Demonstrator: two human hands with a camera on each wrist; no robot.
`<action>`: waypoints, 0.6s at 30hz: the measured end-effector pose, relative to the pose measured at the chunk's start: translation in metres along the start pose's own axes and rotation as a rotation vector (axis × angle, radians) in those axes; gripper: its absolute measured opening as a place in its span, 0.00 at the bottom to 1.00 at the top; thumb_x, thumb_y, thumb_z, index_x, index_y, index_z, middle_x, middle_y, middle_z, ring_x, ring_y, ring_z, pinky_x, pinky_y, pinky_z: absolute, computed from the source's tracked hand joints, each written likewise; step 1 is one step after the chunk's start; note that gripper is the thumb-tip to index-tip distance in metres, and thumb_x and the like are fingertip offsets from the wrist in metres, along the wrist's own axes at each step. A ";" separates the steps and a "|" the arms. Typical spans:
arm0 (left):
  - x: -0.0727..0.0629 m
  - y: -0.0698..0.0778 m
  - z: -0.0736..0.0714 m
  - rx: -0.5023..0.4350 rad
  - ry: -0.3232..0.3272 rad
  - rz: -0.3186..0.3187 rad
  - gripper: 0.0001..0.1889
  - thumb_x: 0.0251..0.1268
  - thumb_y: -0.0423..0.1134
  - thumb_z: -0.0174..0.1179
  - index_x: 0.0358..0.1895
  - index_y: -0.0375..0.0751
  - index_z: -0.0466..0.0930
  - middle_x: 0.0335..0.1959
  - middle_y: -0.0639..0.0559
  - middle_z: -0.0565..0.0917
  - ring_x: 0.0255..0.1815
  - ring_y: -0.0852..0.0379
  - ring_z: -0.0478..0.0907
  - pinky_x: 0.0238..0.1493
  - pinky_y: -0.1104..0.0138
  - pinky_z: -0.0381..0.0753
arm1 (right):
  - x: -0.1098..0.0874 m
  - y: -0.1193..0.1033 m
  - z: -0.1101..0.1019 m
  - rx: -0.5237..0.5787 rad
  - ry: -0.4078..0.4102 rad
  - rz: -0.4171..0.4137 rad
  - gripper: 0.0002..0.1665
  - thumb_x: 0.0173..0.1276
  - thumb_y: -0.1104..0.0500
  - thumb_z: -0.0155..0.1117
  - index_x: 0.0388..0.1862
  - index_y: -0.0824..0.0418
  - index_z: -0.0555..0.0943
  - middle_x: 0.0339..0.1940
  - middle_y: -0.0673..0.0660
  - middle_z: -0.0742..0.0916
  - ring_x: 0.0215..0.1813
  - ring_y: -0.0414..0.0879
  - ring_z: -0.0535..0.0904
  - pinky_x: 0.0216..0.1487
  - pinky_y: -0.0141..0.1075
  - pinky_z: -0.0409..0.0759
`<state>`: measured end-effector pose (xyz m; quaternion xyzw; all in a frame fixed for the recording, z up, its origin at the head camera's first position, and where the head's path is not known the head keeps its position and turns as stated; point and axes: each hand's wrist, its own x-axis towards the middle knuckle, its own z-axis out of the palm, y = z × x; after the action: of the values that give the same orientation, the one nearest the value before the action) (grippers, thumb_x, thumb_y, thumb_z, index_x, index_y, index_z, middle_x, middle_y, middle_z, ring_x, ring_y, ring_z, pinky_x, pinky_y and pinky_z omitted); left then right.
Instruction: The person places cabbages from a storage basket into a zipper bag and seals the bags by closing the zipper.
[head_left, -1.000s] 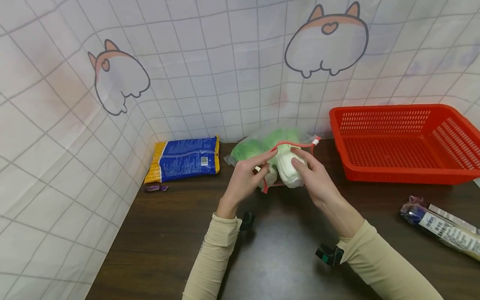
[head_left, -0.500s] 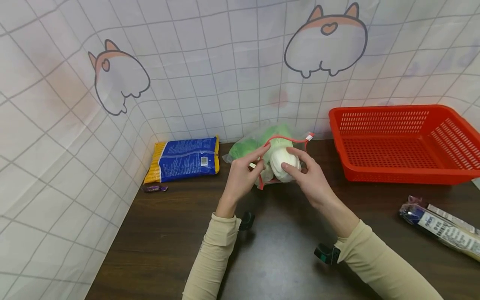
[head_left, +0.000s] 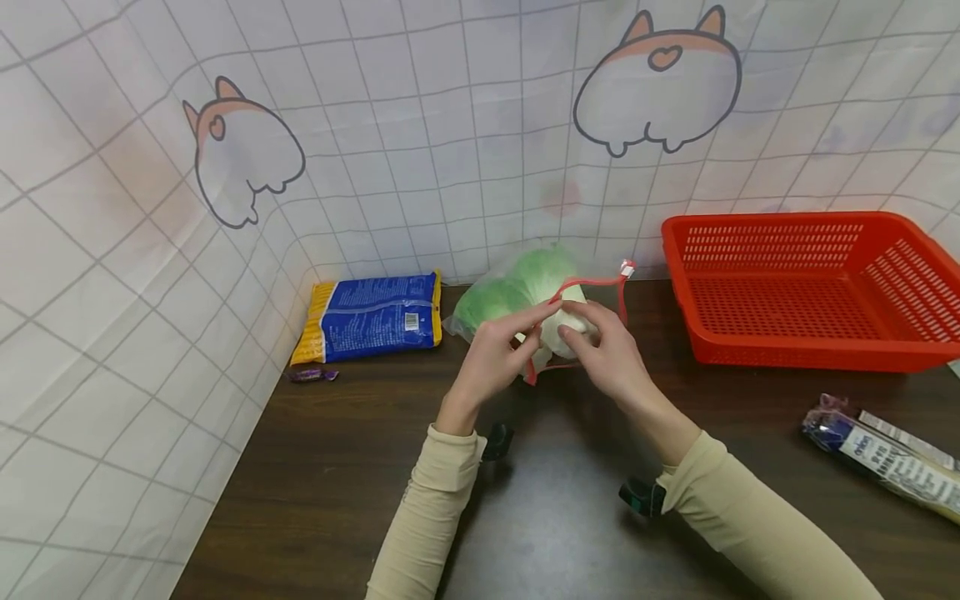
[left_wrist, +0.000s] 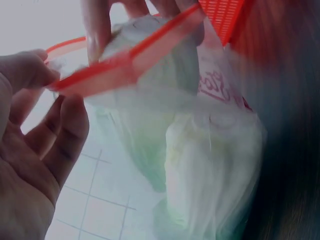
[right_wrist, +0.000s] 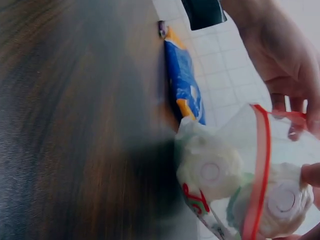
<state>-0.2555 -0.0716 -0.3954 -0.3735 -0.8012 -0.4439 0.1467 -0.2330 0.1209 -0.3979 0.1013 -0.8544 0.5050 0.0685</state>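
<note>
A clear zip bag [head_left: 624, 298] with a red zip edge stands at the back of the table, its mouth toward me. My left hand [head_left: 487, 357] pinches the red edge between thumb and finger. My right hand [head_left: 617, 357] grips the white root end of a Chinese cabbage [head_left: 553, 342], whose green leaves are inside the bag. In the right wrist view, the cut base of this cabbage [right_wrist: 282, 199] shows within the bag mouth. Another Chinese cabbage [right_wrist: 210, 167] lies deeper inside, on the left. Red print marks the bag's side.
Left of the bag lies a blue and yellow packet [head_left: 371, 317], with a small purple wrapped piece [head_left: 312, 376] in front. A red perforated basket [head_left: 802, 354] stands at the back right. Printed long packages [head_left: 885, 458] lie near the right edge. A white gridded cloth [head_left: 450, 150] hangs behind.
The right hand has pushed the cabbage away from me, deeper into the bag, so less of its white end shows. The left hand has stayed pinching the bag edge.
</note>
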 end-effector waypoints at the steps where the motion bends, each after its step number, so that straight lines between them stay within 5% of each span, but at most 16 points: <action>1: 0.000 0.000 0.000 -0.001 -0.007 0.005 0.21 0.71 0.27 0.51 0.64 0.44 0.78 0.60 0.51 0.80 0.16 0.58 0.68 0.25 0.72 0.75 | 0.002 0.000 0.001 -0.009 0.003 0.003 0.26 0.73 0.52 0.60 0.67 0.58 0.75 0.71 0.63 0.70 0.69 0.59 0.65 0.63 0.57 0.67; 4: 0.000 0.000 0.001 0.003 0.020 -0.009 0.21 0.71 0.27 0.52 0.64 0.44 0.78 0.57 0.49 0.82 0.21 0.60 0.74 0.26 0.72 0.76 | 0.007 0.000 0.000 -0.018 -0.008 0.006 0.26 0.74 0.55 0.58 0.68 0.59 0.74 0.74 0.67 0.64 0.73 0.63 0.59 0.66 0.61 0.62; 7: 0.000 0.000 0.000 0.007 0.095 -0.061 0.22 0.70 0.27 0.53 0.65 0.45 0.77 0.52 0.47 0.84 0.28 0.60 0.80 0.24 0.72 0.76 | 0.003 -0.005 -0.008 -0.059 -0.065 -0.043 0.24 0.74 0.59 0.57 0.68 0.59 0.75 0.75 0.68 0.61 0.71 0.65 0.61 0.62 0.59 0.68; 11: 0.001 0.001 -0.001 -0.010 0.155 -0.126 0.22 0.70 0.29 0.53 0.66 0.46 0.76 0.53 0.45 0.84 0.32 0.60 0.84 0.16 0.70 0.72 | -0.011 -0.018 -0.031 -0.153 -0.122 -0.134 0.21 0.72 0.62 0.59 0.63 0.59 0.79 0.70 0.64 0.71 0.66 0.61 0.71 0.56 0.56 0.74; 18: 0.001 0.001 -0.001 0.009 0.148 -0.129 0.23 0.69 0.28 0.52 0.66 0.47 0.76 0.54 0.46 0.84 0.32 0.59 0.84 0.13 0.69 0.66 | -0.022 -0.018 -0.075 -0.047 -0.046 -0.037 0.20 0.74 0.52 0.59 0.60 0.55 0.80 0.52 0.55 0.85 0.42 0.41 0.86 0.46 0.31 0.79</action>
<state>-0.2556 -0.0718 -0.3935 -0.2869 -0.8126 -0.4751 0.1783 -0.2065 0.1811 -0.3516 0.1268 -0.8654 0.4810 0.0606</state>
